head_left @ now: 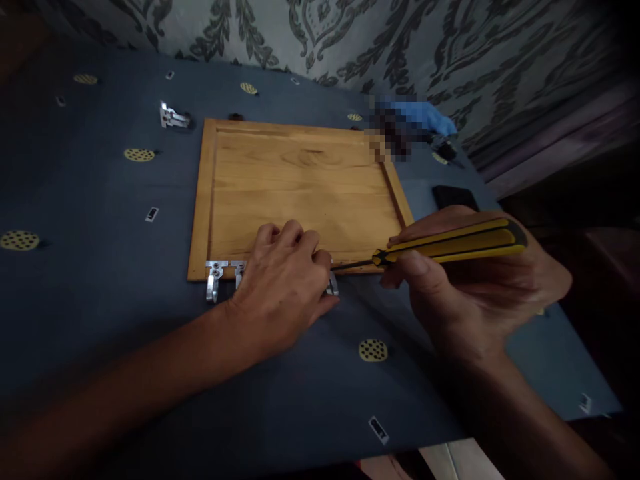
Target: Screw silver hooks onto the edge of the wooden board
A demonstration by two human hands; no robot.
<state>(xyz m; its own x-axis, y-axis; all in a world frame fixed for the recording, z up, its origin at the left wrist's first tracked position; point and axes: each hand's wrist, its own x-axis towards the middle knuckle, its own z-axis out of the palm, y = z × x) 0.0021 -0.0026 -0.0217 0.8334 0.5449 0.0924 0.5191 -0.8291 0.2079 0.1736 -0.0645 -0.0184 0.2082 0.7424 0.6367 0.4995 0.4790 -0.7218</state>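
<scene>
A framed wooden cabinet door (305, 187) lies flat on the blue patterned cloth. Metal cabinet hinges (213, 279) sit along its near edge, and a second one is partly covered by my left hand (283, 287). That hand rests on the near edge with its fingers curled, its thumb and index finger around another hinge (333, 285) at the right. My right hand (465, 280) is wrapped round the yellow and black handle of a screwdriver (450, 241). The shaft points left, and its tip is by the hinge at my left fingers, which partly hide the contact.
One loose hinge (175, 117) lies on the cloth beyond the door's far left corner. A dark flat object (455, 197) is right of the door. At the far right are a blue item (425, 117) and a blurred patch. A patterned wall (320, 40) stands behind.
</scene>
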